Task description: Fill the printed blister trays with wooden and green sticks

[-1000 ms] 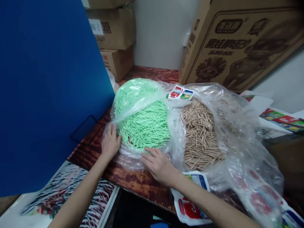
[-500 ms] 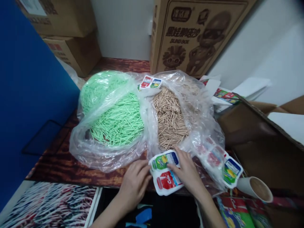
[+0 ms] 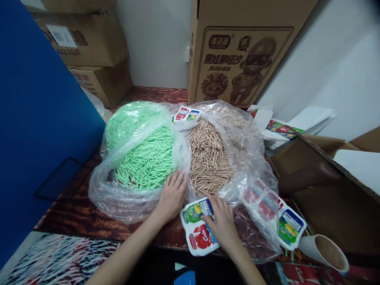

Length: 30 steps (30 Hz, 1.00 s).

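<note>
My right hand (image 3: 220,217) grips a white double tray (image 3: 202,246) by its right side, the thumb over its face. One half of the tray carries a green lemon-drink label, the other a red Cola label. My left hand (image 3: 175,192) lies with fingers stretched out at the front edge of a clear bag of light green sticks (image 3: 148,160); whether the fingertips touch sticks or only plastic I cannot tell. Just behind the tray, an open clear bag holds short brown sticks (image 3: 209,158).
Another labelled tray (image 3: 291,228) lies partly under plastic at the right, beside a tilted paper cup (image 3: 323,252). An open carton (image 3: 320,198) stands at the far right. A large printed box (image 3: 231,63) and stacked cartons (image 3: 89,43) are behind. Bottom left are striped strands (image 3: 59,259).
My left hand has left the tray's left edge and moved up to the green sticks' bag, its fingers straightening. The tray, in my right hand, has shifted slightly left and down in view.
</note>
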{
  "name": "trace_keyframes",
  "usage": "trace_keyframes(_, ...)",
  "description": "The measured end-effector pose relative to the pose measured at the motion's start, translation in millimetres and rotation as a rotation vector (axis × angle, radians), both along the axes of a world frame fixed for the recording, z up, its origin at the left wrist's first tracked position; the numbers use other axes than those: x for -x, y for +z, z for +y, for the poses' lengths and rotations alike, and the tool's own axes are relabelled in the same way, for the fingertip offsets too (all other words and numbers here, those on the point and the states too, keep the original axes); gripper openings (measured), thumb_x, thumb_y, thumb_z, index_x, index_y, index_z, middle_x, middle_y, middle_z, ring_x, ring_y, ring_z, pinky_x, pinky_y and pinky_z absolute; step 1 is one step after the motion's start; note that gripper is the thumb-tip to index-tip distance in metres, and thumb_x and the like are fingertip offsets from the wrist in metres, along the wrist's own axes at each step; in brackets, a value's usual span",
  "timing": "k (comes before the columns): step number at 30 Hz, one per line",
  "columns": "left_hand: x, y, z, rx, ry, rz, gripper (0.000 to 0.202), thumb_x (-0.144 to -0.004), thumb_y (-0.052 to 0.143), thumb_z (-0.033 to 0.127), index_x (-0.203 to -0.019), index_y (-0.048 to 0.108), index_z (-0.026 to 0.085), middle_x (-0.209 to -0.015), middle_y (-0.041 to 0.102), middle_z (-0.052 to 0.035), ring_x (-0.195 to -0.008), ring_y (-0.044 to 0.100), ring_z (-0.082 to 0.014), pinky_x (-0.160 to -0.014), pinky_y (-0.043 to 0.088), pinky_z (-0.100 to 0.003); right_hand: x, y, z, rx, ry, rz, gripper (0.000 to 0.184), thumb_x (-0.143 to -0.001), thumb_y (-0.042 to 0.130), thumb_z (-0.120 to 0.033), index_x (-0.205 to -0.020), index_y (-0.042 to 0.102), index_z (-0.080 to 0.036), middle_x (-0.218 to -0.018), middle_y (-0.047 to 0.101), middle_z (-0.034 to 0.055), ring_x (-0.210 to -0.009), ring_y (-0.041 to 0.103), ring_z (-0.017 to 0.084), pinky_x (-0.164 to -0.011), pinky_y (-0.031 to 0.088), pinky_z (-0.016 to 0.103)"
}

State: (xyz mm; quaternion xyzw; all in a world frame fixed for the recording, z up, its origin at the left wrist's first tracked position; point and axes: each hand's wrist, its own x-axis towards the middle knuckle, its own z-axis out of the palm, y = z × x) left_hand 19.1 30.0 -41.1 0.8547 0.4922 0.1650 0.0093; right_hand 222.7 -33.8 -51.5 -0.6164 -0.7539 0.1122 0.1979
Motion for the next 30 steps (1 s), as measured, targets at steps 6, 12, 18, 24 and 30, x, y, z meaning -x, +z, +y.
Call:
trace_keyframes(6, 23, -26.4, 1, 0.018, -0.009, 0.077, 0.041, -0.089, 0.041, 0.014, -0.128, 0.053, 0.009, -0.137, 0.053, -0.0150, -0.131, 0.043, -0.0268, -0.110, 0.030, -0.045, 19, -5.4, 1, -0.053, -0.038, 0.042, 0.059, -0.081, 0.061, -0.028, -0.135, 0.039, -0.021, -0.121, 0.055, 0.0122, -0.112, 0.047, 0.031, -0.094, 0.036, 0.048)
trace_keyframes(12, 21, -16.2, 8, 0.029, 0.025, 0.026, 0.044, -0.087, 0.042, 0.013, -0.130, 0.052, 0.014, -0.137, 0.053, -0.0131, -0.130, 0.043, -0.0275, -0.108, 0.031, -0.048, 28, -8.0, 2, -0.100, -0.089, 0.079, 0.055, -0.083, 0.059, -0.031, -0.134, 0.042, -0.021, -0.120, 0.057, 0.0122, -0.111, 0.049, 0.030, -0.093, 0.037, 0.046)
trace_keyframes(18, 5, 13.2, -25, -0.045, 0.013, -0.148, 0.037, -0.085, 0.043, 0.009, -0.118, 0.059, 0.015, -0.122, 0.063, -0.0136, -0.115, 0.053, -0.0303, -0.104, 0.032, -0.053, 9, 14.9, 15, -0.172, -0.077, 0.040, 0.036, -0.093, 0.044, -0.028, -0.128, 0.048, -0.020, -0.117, 0.061, 0.0114, -0.108, 0.051, 0.027, -0.095, 0.034, 0.045)
trace_keyframes(24, -21, -5.0, -60, 0.059, -0.054, -0.221, 0.037, -0.086, 0.052, 0.019, -0.122, 0.053, 0.018, -0.117, 0.059, -0.0128, -0.103, 0.055, -0.0282, -0.087, 0.046, -0.046, -31, 27.7, 45, -0.107, -0.215, -0.253, 0.026, -0.092, 0.041, -0.019, -0.109, 0.061, -0.017, -0.096, 0.068, 0.0123, -0.099, 0.055, 0.029, -0.092, 0.034, 0.046)
trace_keyframes(30, -10, -0.4, -54, 0.265, 0.110, -0.170, 0.036, -0.078, 0.064, 0.029, -0.110, 0.053, 0.017, -0.104, 0.057, -0.0090, -0.098, 0.053, -0.0271, -0.083, 0.044, -0.042, -37, 35.3, 38, -0.121, -0.209, -0.287, 0.023, -0.092, 0.042, -0.022, -0.097, 0.064, -0.019, -0.085, 0.070, 0.0099, -0.088, 0.057, 0.028, -0.085, 0.036, 0.044)
